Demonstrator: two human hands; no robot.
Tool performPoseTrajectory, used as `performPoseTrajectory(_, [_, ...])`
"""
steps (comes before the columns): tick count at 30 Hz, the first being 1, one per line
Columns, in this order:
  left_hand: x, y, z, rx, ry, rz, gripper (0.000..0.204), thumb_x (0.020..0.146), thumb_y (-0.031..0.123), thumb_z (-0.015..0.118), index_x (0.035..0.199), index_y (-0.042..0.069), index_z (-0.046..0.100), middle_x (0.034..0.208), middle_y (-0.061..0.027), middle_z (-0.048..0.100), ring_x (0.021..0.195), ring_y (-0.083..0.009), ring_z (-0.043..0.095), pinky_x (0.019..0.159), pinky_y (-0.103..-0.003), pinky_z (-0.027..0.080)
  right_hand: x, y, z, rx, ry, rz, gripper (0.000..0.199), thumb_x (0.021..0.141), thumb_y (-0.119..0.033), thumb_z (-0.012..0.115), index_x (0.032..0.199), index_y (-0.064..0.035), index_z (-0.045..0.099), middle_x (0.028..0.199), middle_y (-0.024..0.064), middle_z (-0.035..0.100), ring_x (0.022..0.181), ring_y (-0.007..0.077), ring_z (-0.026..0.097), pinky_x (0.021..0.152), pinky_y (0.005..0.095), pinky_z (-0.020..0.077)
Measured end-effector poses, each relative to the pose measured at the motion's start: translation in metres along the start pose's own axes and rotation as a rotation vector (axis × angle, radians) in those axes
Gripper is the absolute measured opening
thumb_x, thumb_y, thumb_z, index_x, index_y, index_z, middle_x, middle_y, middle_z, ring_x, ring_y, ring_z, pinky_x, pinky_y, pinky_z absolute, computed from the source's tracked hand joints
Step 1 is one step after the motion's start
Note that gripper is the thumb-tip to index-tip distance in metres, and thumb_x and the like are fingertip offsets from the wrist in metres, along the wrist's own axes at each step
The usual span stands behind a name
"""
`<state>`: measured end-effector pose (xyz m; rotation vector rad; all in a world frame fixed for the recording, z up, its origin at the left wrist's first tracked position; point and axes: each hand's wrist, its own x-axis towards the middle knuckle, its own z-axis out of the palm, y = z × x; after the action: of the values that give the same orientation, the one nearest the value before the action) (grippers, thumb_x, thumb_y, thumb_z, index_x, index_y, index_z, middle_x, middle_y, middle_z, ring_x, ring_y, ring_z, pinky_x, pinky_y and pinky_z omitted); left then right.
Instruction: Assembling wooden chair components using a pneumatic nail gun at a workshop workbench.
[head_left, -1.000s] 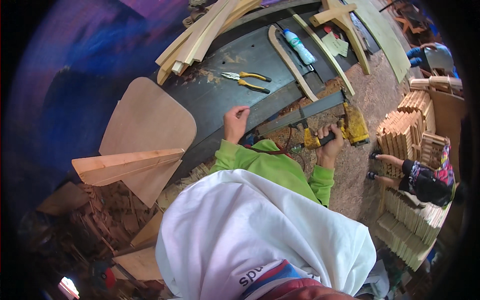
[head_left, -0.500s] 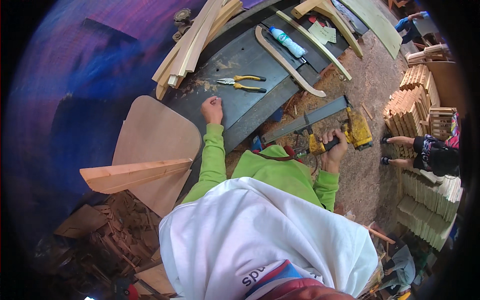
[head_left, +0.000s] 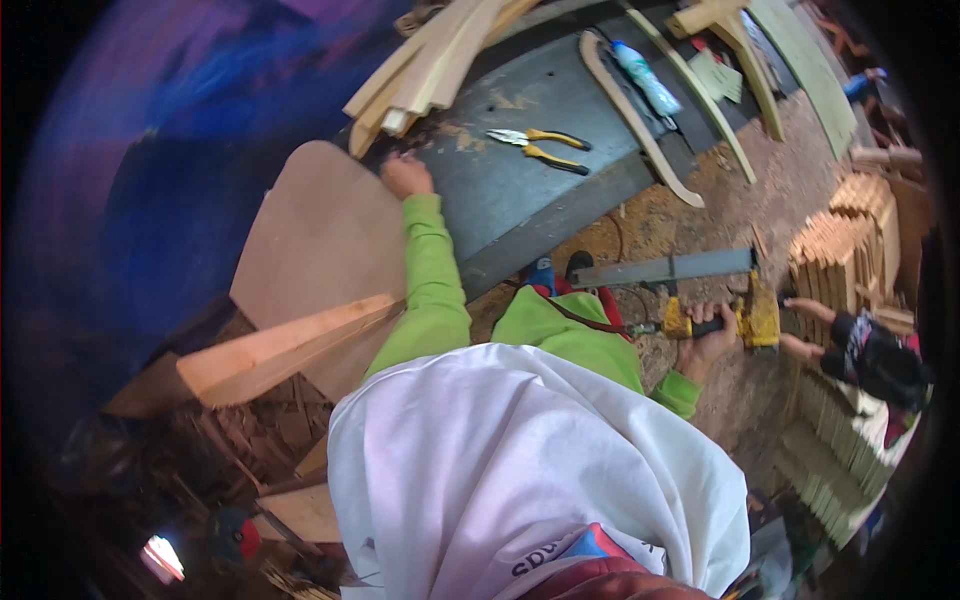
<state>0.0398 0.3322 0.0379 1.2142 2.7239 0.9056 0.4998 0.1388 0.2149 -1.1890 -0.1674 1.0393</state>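
My right hand (head_left: 712, 338) grips the handle of a yellow nail gun (head_left: 762, 312), whose long grey magazine (head_left: 665, 268) points left. An air hose (head_left: 585, 318) runs from its handle end toward my body. At the left edge of the dark workbench (head_left: 510, 205) is my left hand (head_left: 408, 176), its fingers bent together close to small dark bits; whatever they hold is too small to make out. Right of that hand lie open pliers with yellow and black handles (head_left: 552, 150). A flat rounded wooden panel (head_left: 315, 235) stands beside my left forearm, with a wooden bar (head_left: 285, 345) fixed across it.
Wooden strips (head_left: 430, 75) are stacked on the bench's far left. A curved wooden piece (head_left: 640, 120) and a water bottle (head_left: 648, 80) lie at the far right. Stacked wooden parts (head_left: 845, 245) and another person (head_left: 870, 355) are on the right. Scrap wood (head_left: 260, 430) fills the lower left.
My left hand has moved left and farther away, from beside the pliers to the bench's edge near the strips. The nail gun in my right hand sits lower and farther right. The view has shifted.
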Motion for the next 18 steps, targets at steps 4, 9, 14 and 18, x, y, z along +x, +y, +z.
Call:
performPoseTrajectory(4, [0.007,0.001,-0.007,0.116,-0.002,-0.019,0.025,0.077,0.013,0.058,0.096,-0.003,0.064,0.087,-0.0252,0.061,0.086,-0.0394,0.058,0.079,-0.045,0.045,0.002,-0.001,0.014,0.044,0.017,0.067,0.016,0.081,-0.021,0.051,0.071,-0.0096,0.046,0.058,0.0014,0.04,0.053,0.0159,0.043,0.058,0.0332,0.0405])
performPoseTrajectory(9, [-0.017,0.037,0.005,-0.063,-0.009,0.141,0.025,0.079,0.008,0.053,0.1,-0.002,0.063,0.092,-0.0273,0.055,0.091,-0.04,0.053,0.083,-0.044,0.042,0.002,-0.006,0.019,0.085,-0.036,-0.009,0.015,0.083,-0.019,0.05,0.074,-0.0084,0.044,0.059,0.002,0.04,0.053,0.0162,0.044,0.058,0.034,0.0416])
performPoseTrajectory(14, [-0.031,0.057,0.027,-0.056,-0.013,0.284,0.028,0.078,0.008,0.056,0.104,-0.001,0.061,0.093,-0.0246,0.052,0.092,-0.0381,0.05,0.084,-0.044,0.04,0.023,-0.01,0.001,0.099,-0.024,-0.021,0.016,0.083,-0.019,0.049,0.072,-0.0082,0.043,0.059,0.0027,0.04,0.053,0.0166,0.044,0.058,0.0348,0.0416])
performPoseTrajectory(18, [-0.038,0.072,0.018,0.004,-0.042,0.28,0.032,0.075,0.014,0.063,0.104,0.0,0.061,0.095,-0.0251,0.053,0.095,-0.0376,0.049,0.085,-0.043,0.039,0.044,-0.021,-0.017,0.126,0.0,-0.015,0.018,0.083,-0.018,0.048,0.07,-0.0085,0.042,0.058,0.0031,0.041,0.052,0.0169,0.043,0.058,0.0354,0.0404])
